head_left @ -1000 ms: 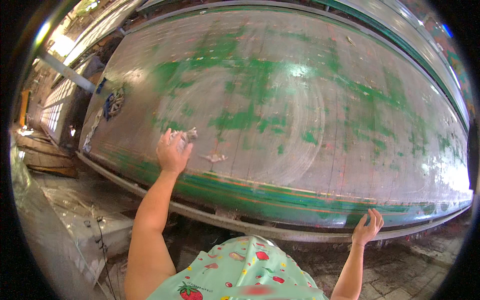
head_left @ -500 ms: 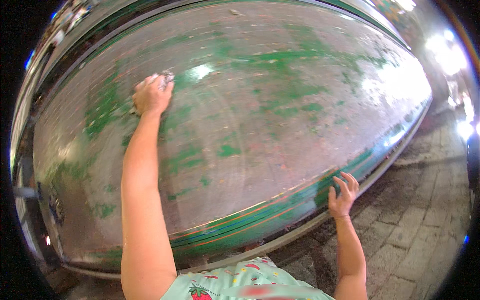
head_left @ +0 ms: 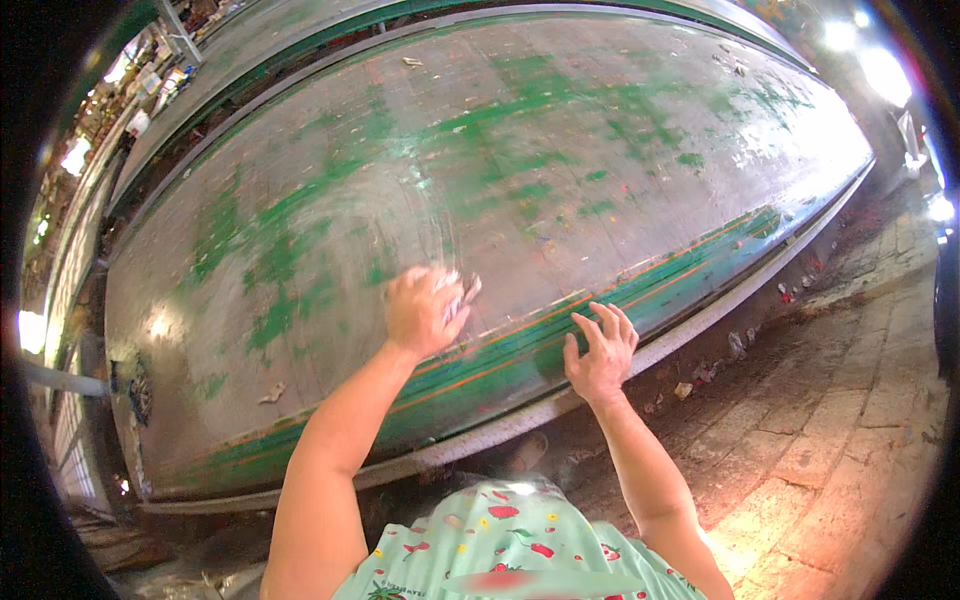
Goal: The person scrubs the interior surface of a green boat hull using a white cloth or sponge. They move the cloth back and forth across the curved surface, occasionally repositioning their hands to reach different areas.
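In front of me spreads a long grey tabletop-like surface [head_left: 320, 240], streaked with worn green patches. My left hand [head_left: 418, 312] is closed around a crumpled whitish wad [head_left: 460, 287], perhaps cloth or paper, pressed against this surface near its front side. Most of the wad is hidden by my fingers. My right hand [head_left: 602, 352] is open with nothing in it, fingers spread and bent. It is by the green front band [head_left: 650, 292] with orange lines; whether the fingertips touch it, I cannot tell.
A pale rail [head_left: 480, 437] runs along the near side. Brick paving [head_left: 800, 450] lies to the right, with small litter by the rail. A grey pole [head_left: 65, 380] meets the left end. Small scraps [head_left: 272, 393] lie on the surface, and another long surface stands beyond.
My left hand has come nearer and to the right with the wad, from far out on the surface. My right hand has shifted left and slightly farther away. The view has shifted too.
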